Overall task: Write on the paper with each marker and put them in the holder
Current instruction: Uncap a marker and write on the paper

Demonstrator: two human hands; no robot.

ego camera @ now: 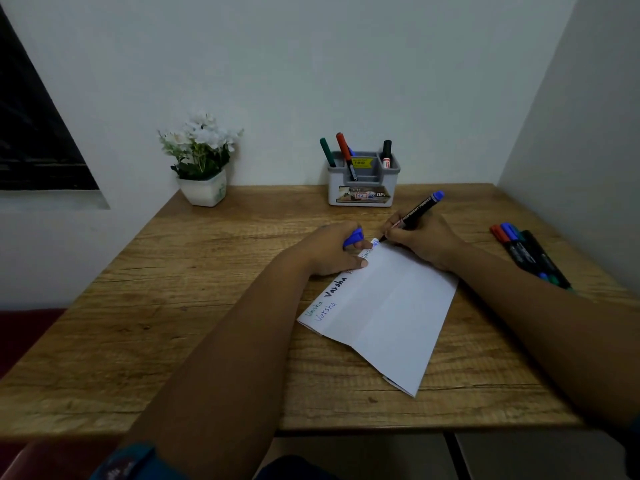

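The holder [363,183], grey and white, is seen at the back of the table [207,289], well beyond both hands. Three markers are held upright or tilted in it: a green marker [327,152] in the left compartment, a red marker [344,150] leaning just right of it, and a black-capped marker [387,154] in the right compartment. A blue tip shows behind the red one; what it belongs to cannot be told. The front compartment is not seen to hold anything.

The paper [384,306] is laid on the table, creased, with handwritten words along its left edge. The right hand [424,240] is curled round a black marker [414,216] with a blue end; the marker is pinched near its nib, the nib touching the far corner of the paper just left of the fingertips. The left hand [334,249] is pressed on the paper's upper left edge, thumb extended, fingers curled round a blue cap [354,237].

Loose markers [530,256] are lying in a bunch at the table's right edge, well right of the right hand's fingers. A flower pot [202,188] stands far left of the holder.
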